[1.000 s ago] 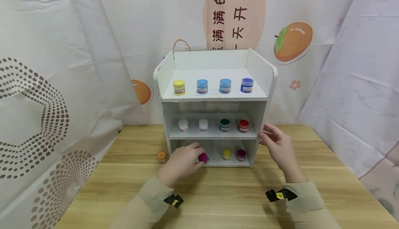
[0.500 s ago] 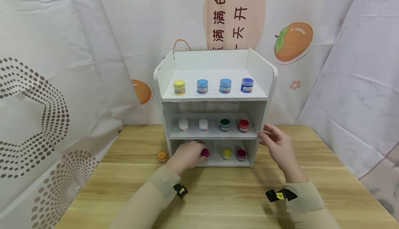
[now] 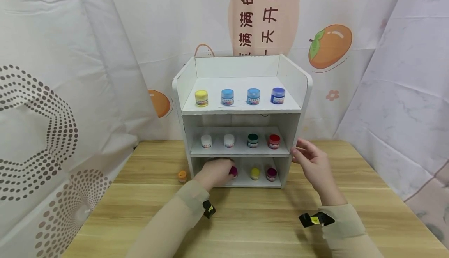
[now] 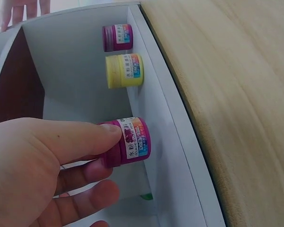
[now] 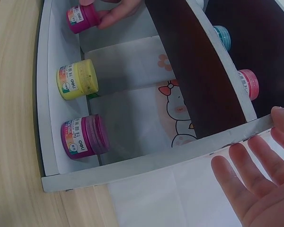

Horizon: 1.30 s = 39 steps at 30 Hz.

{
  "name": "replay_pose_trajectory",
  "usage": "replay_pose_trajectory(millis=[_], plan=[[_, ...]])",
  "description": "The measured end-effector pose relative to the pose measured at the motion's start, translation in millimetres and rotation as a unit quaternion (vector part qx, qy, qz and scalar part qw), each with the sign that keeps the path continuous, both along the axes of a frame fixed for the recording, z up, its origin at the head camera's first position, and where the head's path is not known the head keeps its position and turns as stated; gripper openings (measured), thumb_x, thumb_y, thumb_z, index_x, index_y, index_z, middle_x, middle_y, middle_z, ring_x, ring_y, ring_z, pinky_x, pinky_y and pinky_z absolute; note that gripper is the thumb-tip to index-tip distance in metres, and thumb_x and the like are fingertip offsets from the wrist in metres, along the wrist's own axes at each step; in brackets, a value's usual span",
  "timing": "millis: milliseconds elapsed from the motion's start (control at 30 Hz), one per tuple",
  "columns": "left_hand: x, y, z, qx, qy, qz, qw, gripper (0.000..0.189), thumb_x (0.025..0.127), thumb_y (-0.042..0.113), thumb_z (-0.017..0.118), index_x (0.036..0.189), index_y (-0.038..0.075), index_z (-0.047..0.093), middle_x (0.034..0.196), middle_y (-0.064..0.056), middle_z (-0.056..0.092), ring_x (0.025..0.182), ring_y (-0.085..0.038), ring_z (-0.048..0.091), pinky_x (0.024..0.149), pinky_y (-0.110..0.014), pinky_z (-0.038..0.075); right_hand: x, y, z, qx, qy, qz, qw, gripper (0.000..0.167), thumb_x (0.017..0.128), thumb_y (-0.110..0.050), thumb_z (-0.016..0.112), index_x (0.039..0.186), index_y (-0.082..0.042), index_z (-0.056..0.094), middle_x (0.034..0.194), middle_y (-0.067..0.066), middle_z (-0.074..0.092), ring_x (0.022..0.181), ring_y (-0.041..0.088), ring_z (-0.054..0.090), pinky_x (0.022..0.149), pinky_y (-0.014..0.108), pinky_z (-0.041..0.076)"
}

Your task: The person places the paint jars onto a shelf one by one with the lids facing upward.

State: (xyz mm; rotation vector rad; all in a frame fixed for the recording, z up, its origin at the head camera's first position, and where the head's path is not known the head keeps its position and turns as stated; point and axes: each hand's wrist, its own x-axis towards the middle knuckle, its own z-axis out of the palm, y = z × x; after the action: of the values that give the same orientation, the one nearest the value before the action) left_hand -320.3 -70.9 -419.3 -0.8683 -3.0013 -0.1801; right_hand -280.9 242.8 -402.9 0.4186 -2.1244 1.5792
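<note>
In the left wrist view, my left hand (image 4: 52,161) pinches a magenta paint jar (image 4: 135,139) by its lid between thumb and fingers. That jar is upright inside the lowest compartment of a white shelf (image 3: 242,110), low over its floor; I cannot tell whether its base touches. Beside it on the same level stand a yellow paint jar (image 3: 255,174) and a dark magenta paint jar (image 3: 271,174). My right hand (image 3: 312,162), fingers loosely extended, is at the outer face of the shelf's right side panel, its fingertips at the edge.
White (image 3: 206,141), green (image 3: 253,141) and red paint jars (image 3: 274,142) line the middle level. Yellow (image 3: 201,98) and blue paint jars (image 3: 278,96) stand on top. An orange paint jar (image 3: 182,176) stands on the wooden table (image 3: 252,227), left of the shelf.
My left hand has moved right and deeper into the lowest compartment, carrying the magenta paint jar, which now looks upright. The right hand has stayed where it was.
</note>
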Motion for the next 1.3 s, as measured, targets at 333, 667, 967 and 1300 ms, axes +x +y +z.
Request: replay_pose_trajectory(millis=[333, 667, 967, 1300], plan=[[-5.5, -0.7, -5.0, -0.004, -0.012, 0.019, 0.9997, 0.013, 0.094, 0.029, 0.074, 0.088, 0.021, 0.067, 0.077, 0.009, 0.056, 0.067, -0.009, 0.053, 0.058, -0.028, 0.047, -1.0, -0.1, 0.6, 0.005, 0.006, 0.000, 1.0000, 0.043, 0.101, -0.007, 0.064, 0.140, 0.008, 0.054, 0.128, 0.026, 0.059, 0.107, -0.002, 0.063, 0.077, 0.026, 0.058], [-10.9, -1.2, -9.1, -0.001, -0.031, 0.025, 0.9992, 0.011, 0.095, 0.030, 0.073, 0.090, 0.022, 0.068, 0.080, 0.011, 0.057, 0.070, -0.009, 0.055, 0.065, -0.029, 0.048, -0.7, 1.0, 0.1, 0.005, 0.004, 0.001, 1.0000, 0.042, 0.102, -0.009, 0.063, 0.140, 0.006, 0.055, 0.130, 0.025, 0.059, 0.108, -0.001, 0.063, 0.078, 0.028, 0.058], [-12.1, -1.9, -8.7, 0.003, -0.052, 0.031, 0.9981, 0.010, 0.094, 0.032, 0.074, 0.096, 0.022, 0.071, 0.085, 0.011, 0.059, 0.075, -0.011, 0.055, 0.071, -0.031, 0.048, -0.5, 0.0, 0.3, 0.001, 0.001, 0.006, 1.0000, 0.044, 0.102, -0.008, 0.063, 0.141, 0.007, 0.053, 0.131, 0.026, 0.058, 0.108, -0.001, 0.063, 0.078, 0.028, 0.058], [-10.0, -1.7, -7.5, 0.012, -0.069, 0.045, 0.9965, 0.020, 0.094, 0.034, 0.074, 0.105, 0.018, 0.071, 0.092, 0.006, 0.065, 0.080, -0.014, 0.060, 0.074, -0.034, 0.052, -0.3, 1.0, -1.2, 0.004, 0.000, 0.006, 1.0000, 0.044, 0.102, -0.008, 0.063, 0.142, 0.007, 0.053, 0.132, 0.026, 0.058, 0.108, -0.002, 0.063, 0.077, 0.025, 0.058]])
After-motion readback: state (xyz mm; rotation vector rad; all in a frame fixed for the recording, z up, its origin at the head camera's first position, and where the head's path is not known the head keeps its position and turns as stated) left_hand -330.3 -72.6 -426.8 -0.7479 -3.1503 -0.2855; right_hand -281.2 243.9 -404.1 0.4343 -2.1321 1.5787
